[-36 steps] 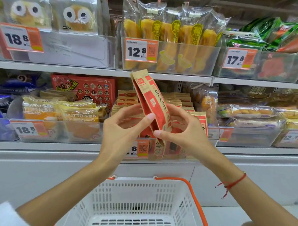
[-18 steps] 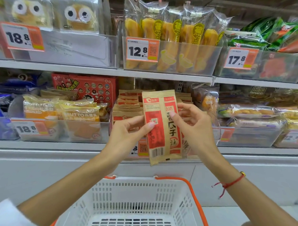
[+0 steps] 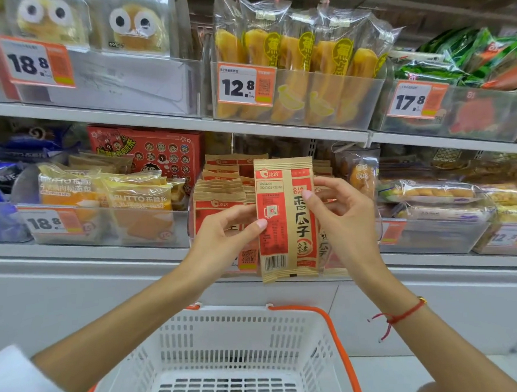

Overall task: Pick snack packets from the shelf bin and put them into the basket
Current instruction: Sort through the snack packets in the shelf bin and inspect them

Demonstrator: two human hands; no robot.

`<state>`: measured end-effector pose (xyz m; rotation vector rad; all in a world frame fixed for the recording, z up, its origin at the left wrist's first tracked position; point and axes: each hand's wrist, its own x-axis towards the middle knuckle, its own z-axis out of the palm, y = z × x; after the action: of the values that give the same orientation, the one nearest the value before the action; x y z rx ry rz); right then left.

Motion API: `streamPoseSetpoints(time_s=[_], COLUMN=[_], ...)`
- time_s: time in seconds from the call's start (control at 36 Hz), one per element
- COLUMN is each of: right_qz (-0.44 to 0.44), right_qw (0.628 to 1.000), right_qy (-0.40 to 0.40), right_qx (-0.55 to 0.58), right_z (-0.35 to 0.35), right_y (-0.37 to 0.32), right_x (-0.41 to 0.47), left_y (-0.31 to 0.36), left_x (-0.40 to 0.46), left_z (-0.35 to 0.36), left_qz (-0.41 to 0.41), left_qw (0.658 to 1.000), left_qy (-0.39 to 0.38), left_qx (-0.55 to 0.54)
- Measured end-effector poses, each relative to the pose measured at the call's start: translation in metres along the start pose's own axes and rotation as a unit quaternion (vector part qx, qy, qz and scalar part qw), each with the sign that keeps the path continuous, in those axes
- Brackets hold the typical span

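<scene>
1. A tan and red paper snack packet (image 3: 285, 218), printed with large black characters and a barcode, is held upright before the shelf bin (image 3: 281, 195), above the white basket (image 3: 246, 353).
2. Its edges are pinched by the left hand (image 3: 223, 236) and right hand (image 3: 341, 219), fingers curled.

Pretty bright, even store light on my feed, coming from above, so shadows only sit under the upper shelf (image 3: 278, 129). Clear bags (image 3: 298, 46) up top throw some white glare. Wide lens bends the shelves at the edges, corners go soft, and the sleeve (image 3: 19, 381) at bottom left is smeared.
</scene>
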<state>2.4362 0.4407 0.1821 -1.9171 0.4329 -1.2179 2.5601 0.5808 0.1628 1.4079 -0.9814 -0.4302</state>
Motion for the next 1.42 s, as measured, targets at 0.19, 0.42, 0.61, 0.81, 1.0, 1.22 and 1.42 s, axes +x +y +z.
streamPoseSetpoints(time_s=[0.19, 0.42, 0.61, 0.81, 1.0, 1.22, 1.42], right_qz=[-0.018, -0.041, -0.060, 0.047, 0.090, 0.099, 0.041], right_qw=[0.997, 0.997, 0.986, 0.978, 0.948, 0.933, 0.965], right_qy=[-0.056, -0.038, -0.099, -0.200, -0.273, -0.308, -0.250], right_qx=[-0.044, -0.048, -0.123, 0.030, 0.133, 0.155, 0.065], right_z=[0.007, 0.011, 0.021, 0.004, -0.017, -0.042, -0.058], right_y=[0.000, -0.006, -0.004, -0.009, -0.009, -0.012, -0.016], right_x=[-0.006, -0.010, -0.021, -0.006, 0.012, 0.052, 0.092], left_y=[0.002, 0.003, 0.010, 0.015, 0.033, 0.057, 0.068], left_x=[0.001, -0.002, -0.003, 0.002, 0.031, 0.063, 0.104], left_z=[0.001, 0.003, 0.007, 0.000, -0.006, -0.003, -0.002], left_qz=[0.013, 0.022, 0.051, 0.042, 0.009, 0.026, 0.040], left_qw=[0.992, 0.988, 0.984, 0.988, 0.998, 0.996, 0.995], left_qy=[0.084, 0.119, 0.151, 0.119, 0.034, -0.006, -0.016], left_qx=[-0.094, -0.098, -0.074, -0.084, -0.056, -0.084, -0.088])
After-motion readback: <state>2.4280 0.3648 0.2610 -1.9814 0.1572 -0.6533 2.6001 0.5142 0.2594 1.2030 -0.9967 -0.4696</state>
